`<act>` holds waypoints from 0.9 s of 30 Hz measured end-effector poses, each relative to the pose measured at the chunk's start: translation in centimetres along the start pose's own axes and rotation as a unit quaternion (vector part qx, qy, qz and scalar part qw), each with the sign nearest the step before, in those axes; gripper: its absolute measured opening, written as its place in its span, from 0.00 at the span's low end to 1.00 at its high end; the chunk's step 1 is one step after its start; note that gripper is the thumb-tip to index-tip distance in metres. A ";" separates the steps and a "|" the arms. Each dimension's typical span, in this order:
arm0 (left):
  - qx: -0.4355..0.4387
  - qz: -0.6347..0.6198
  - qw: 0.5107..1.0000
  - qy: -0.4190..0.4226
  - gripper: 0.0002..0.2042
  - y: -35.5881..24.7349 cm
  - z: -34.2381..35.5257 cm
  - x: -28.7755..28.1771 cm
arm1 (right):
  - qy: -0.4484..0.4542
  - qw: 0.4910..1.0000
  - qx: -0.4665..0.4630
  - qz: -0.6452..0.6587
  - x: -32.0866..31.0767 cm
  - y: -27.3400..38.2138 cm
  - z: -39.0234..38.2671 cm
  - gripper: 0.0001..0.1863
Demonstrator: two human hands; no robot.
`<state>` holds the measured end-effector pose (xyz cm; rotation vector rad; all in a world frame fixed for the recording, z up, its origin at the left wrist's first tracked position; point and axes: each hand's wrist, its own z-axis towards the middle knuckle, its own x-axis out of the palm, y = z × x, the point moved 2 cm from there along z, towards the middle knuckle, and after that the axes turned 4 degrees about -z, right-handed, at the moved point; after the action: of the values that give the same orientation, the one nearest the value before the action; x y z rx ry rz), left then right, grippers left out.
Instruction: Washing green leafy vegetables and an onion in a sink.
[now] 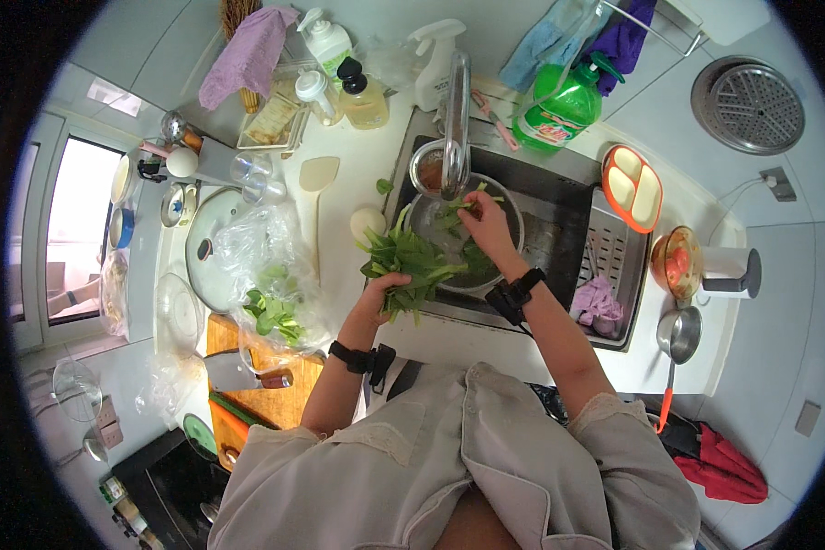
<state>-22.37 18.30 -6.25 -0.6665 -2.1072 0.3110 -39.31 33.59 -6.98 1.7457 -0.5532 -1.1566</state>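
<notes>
The left hand (373,300) is curled around a thick bunch of dark-green leafy vegetables (403,259), held over the tabletop (344,137) at the sink's near-left edge. The right hand (489,229) appears to pinch a small green sprig (451,216) above a round, shiny basin (522,236) in the black rectangular sink (543,203).

The picking-over looks partway along: some greenery shows in or over the basin, though the hand and bunch hide how much. The full bunch suggests plenty is left, and more light-green leaves (275,310) lie in a crumpled clear plastic bag (257,240), seemingly unsorted.

A curved chrome faucet (458,119) and a small metal strainer cup (427,170) crowd the basin's back edge, so the right hand has limited room there. A pale round object (368,223) sits close to the bunch. Farther left, a wide-bladed, wooden-handled cleaver (238,371) lies on a brown wooden cutting board (293,403), near the left forearm and worth minding.
</notes>
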 end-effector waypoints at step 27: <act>-0.023 0.024 0.999 -0.012 0.17 -0.9 2.2 5.2 | 0.060 0.997 -0.017 0.049 2.2 1.3 -2.0 0.21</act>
<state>-26.93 20.51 -3.61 -0.7451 -2.1294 0.3006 -36.38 32.27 -6.63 1.7259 -0.5377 -0.9803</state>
